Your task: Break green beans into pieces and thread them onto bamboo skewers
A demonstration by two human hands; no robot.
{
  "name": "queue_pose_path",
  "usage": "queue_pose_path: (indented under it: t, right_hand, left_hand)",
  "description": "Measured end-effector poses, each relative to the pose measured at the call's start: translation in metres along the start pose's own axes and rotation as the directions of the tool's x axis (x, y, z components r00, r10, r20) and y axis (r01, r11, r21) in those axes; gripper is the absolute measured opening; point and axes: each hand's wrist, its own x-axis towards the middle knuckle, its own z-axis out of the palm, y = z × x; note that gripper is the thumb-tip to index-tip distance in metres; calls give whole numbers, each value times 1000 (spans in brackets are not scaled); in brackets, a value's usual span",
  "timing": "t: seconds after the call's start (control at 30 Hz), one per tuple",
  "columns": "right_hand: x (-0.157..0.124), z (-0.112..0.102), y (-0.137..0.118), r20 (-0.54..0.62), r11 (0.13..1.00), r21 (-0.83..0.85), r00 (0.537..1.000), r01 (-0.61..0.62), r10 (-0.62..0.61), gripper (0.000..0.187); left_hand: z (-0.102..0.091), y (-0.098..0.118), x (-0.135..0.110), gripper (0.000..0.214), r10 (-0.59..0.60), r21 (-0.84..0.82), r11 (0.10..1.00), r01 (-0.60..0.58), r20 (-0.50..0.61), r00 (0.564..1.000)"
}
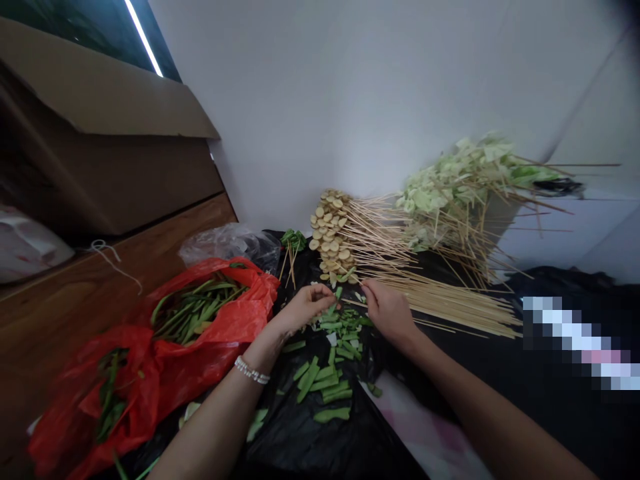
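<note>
My left hand [311,308], with a beaded bracelet at the wrist, pinches a cut piece of green bean [339,293] between thumb and fingertips. Opposite it, my right hand [393,312] is closed on a thin bamboo skewer [356,304] whose tip points toward the left fingers. Whether the tip is inside the bean is too small to tell. Under and in front of both hands, many cut green bean pieces [327,383] lie on a black plastic bag [290,433]. Loose bare skewers [450,307] lie in a bundle just beyond my right hand.
Skewered potato-like slices [330,230] are stacked by the wall, with skewered pale green leaves [450,180] to their right. A small bunch of skewered greens [293,240] sits behind my left hand. At left are a red bag [250,300] of whole beans and a cardboard box [110,173].
</note>
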Motion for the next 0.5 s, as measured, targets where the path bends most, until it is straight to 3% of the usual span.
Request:
queue_pose_path:
  t: [0.17, 0.3, 0.5]
  right_hand:
    - [-2, 0, -3, 30, 999, 11, 998, 48, -48, 25]
    - [-3, 0, -5, 73, 996, 6, 993, 92, -92, 27]
    - [-6, 2, -8, 124, 991, -53, 985, 123, -116, 27]
  left_hand:
    - [-7, -11, 10, 36, -107, -375, 927, -13, -298, 949]
    - [-12, -14, 14, 34, -189, -565, 825, -24, -316, 930]
    - [-12, -9, 13, 26, -220, -598, 799, -56, -379, 899]
